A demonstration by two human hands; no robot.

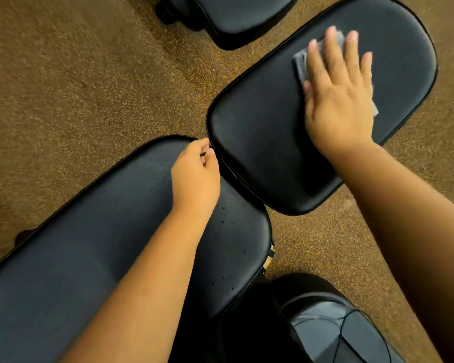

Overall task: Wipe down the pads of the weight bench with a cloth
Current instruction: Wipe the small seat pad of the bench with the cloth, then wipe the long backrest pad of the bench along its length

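Two black vinyl pads meet near the middle of the view. Nearest, the long back pad carries a few droplets, and the left hand rests at its end, fingers curled at the seam; whether they grip anything is unclear. Farther off, the right hand presses flat, fingers spread, on a grey cloth atop the seat pad. The cloth could bunch or slip free if pressure shifts.

Both forearms bare up to frame edge, no sleeves, watch or rings visible. Left hand & right hand ungloved, short nails. Right fingertips blurred, so no finer detail there.
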